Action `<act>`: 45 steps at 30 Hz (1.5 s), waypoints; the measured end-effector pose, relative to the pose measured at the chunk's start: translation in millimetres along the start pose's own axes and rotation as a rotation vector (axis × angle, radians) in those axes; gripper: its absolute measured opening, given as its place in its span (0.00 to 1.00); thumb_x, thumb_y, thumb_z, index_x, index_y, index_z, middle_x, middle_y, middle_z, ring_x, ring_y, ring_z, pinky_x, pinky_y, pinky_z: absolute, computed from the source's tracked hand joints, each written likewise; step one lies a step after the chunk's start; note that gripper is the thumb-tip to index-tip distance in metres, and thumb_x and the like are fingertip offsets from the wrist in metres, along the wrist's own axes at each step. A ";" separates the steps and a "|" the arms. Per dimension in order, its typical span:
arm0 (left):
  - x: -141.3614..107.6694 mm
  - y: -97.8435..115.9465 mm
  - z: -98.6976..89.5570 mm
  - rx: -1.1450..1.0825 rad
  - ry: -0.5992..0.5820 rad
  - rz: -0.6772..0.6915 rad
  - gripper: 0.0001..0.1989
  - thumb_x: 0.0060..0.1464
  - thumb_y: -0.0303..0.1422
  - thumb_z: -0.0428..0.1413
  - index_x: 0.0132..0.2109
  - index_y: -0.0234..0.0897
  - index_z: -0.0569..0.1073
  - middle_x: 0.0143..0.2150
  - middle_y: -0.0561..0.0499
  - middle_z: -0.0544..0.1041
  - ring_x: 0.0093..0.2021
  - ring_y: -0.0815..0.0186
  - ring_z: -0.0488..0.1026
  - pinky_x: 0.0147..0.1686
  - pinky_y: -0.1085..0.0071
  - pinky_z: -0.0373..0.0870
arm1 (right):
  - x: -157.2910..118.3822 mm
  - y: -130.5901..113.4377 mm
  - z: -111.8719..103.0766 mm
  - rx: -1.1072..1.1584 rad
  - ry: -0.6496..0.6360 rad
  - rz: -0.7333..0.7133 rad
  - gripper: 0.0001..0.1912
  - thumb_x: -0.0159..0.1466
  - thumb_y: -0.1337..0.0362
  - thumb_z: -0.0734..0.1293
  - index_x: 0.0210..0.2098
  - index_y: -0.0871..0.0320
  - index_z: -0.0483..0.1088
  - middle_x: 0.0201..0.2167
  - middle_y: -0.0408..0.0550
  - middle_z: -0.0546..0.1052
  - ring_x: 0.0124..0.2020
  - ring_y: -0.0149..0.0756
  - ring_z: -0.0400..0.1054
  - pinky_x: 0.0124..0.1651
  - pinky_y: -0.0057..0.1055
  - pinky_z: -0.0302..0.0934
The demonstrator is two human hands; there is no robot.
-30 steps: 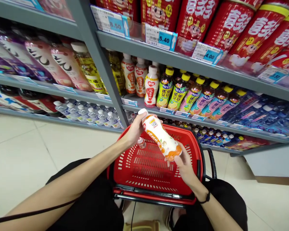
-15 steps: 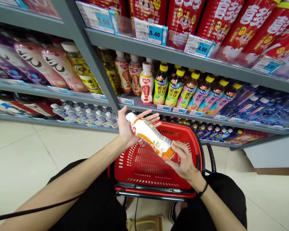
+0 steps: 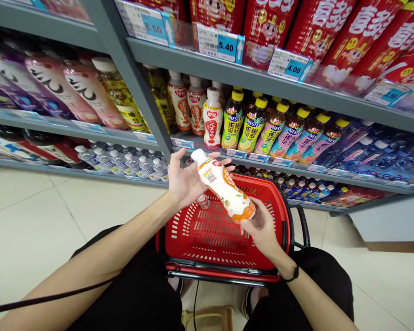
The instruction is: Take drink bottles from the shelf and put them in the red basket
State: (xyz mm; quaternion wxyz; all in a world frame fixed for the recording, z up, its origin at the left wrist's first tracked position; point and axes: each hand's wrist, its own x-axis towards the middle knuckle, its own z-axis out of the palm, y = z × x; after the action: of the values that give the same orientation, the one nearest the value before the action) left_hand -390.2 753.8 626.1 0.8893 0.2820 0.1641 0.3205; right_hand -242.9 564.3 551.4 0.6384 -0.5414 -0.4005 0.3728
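Observation:
A white and orange bottle [image 3: 224,188] with a white cap lies tilted above the red basket [image 3: 207,250], its cap end toward the upper left. My right hand [image 3: 262,227] grips its base between thumb and fingers. Palm up and fingers spread, my left hand [image 3: 186,181] is under the cap end, with the bottle's upper part lying against its fingers. Similar small bottles [image 3: 212,119] stand on the shelf just beyond.
Shelves [image 3: 262,85] of drinks run across the front, with yellow-capped tea bottles [image 3: 251,124] and red cans [image 3: 269,32]. The basket's black handle [image 3: 301,225] sticks out at right. Another small bottle [image 3: 203,201] lies inside the basket. A yellowish stool [image 3: 207,317] shows below.
The bottle has turned about its long axis, so a different side of its label faces up. My left hand's fingers have opened wider, and the cap has moved slightly up and right.

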 end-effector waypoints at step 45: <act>77.7 -134.2 -67.1 1.737 0.104 -0.619 0.15 0.63 0.41 0.61 0.38 0.31 0.77 0.33 0.50 0.80 0.35 0.65 0.80 0.37 0.67 0.78 | 38.5 37.1 -37.4 -1.418 -0.735 0.480 0.14 0.71 0.59 0.69 0.52 0.61 0.73 0.50 0.51 0.78 0.48 0.41 0.76 0.52 0.45 0.72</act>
State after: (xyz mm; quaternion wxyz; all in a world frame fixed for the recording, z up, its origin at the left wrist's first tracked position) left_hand -300.2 746.6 483.2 0.4030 0.7789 0.4549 -0.1548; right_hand -194.8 589.7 515.4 -0.1221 -0.7295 -0.5968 0.3110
